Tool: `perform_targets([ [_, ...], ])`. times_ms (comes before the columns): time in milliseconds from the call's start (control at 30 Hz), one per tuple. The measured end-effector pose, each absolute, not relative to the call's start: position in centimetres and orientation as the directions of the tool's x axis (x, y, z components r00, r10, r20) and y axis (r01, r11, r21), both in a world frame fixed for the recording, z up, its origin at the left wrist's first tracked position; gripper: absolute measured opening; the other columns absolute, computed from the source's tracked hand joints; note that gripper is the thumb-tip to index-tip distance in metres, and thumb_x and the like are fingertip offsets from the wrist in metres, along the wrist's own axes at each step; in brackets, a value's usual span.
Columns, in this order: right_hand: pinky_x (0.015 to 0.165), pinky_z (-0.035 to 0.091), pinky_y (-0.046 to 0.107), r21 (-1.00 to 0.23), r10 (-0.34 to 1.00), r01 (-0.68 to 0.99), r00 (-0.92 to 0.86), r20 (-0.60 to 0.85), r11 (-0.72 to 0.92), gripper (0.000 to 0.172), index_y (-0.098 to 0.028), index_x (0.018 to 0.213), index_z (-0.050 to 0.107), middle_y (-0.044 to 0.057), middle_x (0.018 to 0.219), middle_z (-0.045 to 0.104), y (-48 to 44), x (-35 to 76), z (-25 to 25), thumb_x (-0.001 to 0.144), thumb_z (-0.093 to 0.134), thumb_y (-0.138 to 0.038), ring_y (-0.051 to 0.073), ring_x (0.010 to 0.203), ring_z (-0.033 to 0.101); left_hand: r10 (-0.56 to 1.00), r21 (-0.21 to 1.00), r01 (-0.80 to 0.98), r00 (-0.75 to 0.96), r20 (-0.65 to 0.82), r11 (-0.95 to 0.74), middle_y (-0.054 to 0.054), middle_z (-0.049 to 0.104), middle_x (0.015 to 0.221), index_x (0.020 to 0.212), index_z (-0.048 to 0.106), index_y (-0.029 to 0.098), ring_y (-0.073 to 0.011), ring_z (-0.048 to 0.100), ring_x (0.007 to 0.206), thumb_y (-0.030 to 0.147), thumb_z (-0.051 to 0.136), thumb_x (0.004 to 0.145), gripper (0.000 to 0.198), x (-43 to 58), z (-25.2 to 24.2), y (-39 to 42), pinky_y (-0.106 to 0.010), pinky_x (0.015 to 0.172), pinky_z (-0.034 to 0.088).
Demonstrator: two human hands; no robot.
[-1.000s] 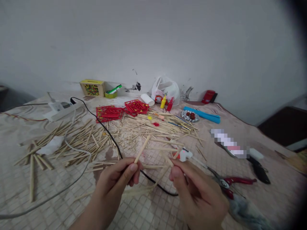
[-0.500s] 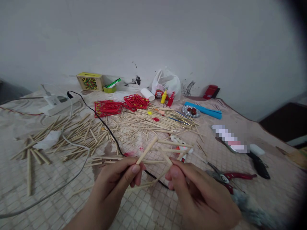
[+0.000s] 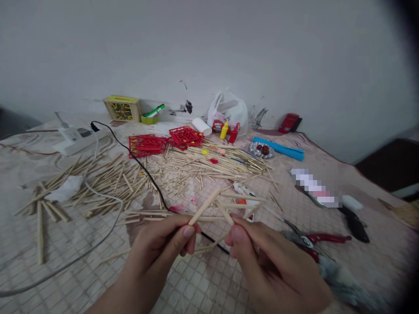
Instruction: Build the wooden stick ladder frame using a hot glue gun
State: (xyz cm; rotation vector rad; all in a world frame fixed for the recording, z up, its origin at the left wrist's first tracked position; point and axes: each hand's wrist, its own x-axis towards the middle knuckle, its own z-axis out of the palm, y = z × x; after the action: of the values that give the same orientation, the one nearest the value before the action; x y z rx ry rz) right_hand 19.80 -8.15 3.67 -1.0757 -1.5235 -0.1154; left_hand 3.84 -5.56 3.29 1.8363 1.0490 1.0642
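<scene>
My left hand (image 3: 160, 248) is closed in a pinch on a pale wooden stick (image 3: 204, 206) that slants up to the right. My right hand (image 3: 271, 266) is closed on a second, thinner wooden stick (image 3: 225, 213) that leans up to the left, so the two sticks nearly meet above the tiled cloth. Both hands hover low at the front, over a black cable (image 3: 144, 172). A glue tube (image 3: 244, 195) lies just beyond the sticks' tips.
Loose wooden sticks (image 3: 108, 183) cover the middle and left. Two red lattice panels (image 3: 163, 141), paint bottles (image 3: 228, 131), a plastic bag (image 3: 229, 111), a power strip (image 3: 75, 137), a blue strip (image 3: 279, 149) and red-handled pliers (image 3: 314, 242) lie around.
The view has tilted slightly, so the table's objects sit higher in the picture. My left hand's stick has leaned further to the right, closer to the right hand's stick. Both grips are unchanged.
</scene>
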Motion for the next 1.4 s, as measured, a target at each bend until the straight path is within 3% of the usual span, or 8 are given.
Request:
perform_targets([
  [467, 0.047, 0.053, 0.017, -0.455, 0.567, 0.655, 0.049, 0.822, 0.603, 0.027, -0.022, 0.098, 0.062, -0.004, 0.066, 0.069, -8.2, 20.1, 3.9, 0.075, 0.057, -0.009, 0.008, 0.047, 0.061, 0.909, 0.892, 0.270, 0.316, 0.273, -0.362, 0.005, 0.051, 0.052, 0.066, 0.059, 0.018, -0.0056, 0.046, 0.049, 0.017, 0.045, 0.083, 0.022, 3.8, 3.2, -5.5, -0.014, 0.047, 0.038],
  [1400, 0.043, 0.049, 0.018, -0.408, 0.519, 0.727, 0.084, 0.850, 0.552, 0.023, -0.019, 0.093, 0.062, -0.004, 0.064, 0.069, -8.3, 19.2, 3.2, 0.072, 0.060, -0.010, 0.008, 0.045, 0.060, 0.922, 0.917, 0.261, 0.325, 0.211, -0.302, 0.004, 0.047, 0.053, 0.063, 0.056, 0.017, -0.0070, 0.044, 0.050, 0.022, 0.045, 0.084, 0.025, 3.8, 3.0, -5.5, -0.017, 0.047, 0.036],
])
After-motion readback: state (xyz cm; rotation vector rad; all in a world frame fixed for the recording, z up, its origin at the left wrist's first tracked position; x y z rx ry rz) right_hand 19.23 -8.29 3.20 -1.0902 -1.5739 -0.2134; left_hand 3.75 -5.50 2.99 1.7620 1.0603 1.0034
